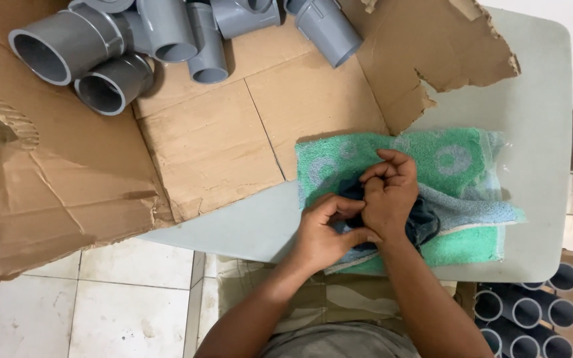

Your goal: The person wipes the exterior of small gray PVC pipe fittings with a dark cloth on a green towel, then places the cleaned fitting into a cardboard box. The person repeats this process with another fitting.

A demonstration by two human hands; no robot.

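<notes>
At the centre right of the frame, your left hand [323, 232] and right hand [389, 192] both pinch the dark cloth [426, 222] on the green towel [459, 159], so next you need a careful, even pull.

Left hand [323, 232] and right hand [388, 192] pinch a dark cloth [422, 222] over green towel [459, 166] on tabletop [532, 99], grey pipe fittings [101, 53] on cardboard [213, 139].

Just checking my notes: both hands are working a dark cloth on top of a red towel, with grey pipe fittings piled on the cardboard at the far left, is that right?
Not quite: the towel is green with pale ring patterns, not red, as the head view shows. The rest holds: the left hand and right hand work a dark cloth on it, with grey pipe fittings piled on the cardboard at far left.
</notes>
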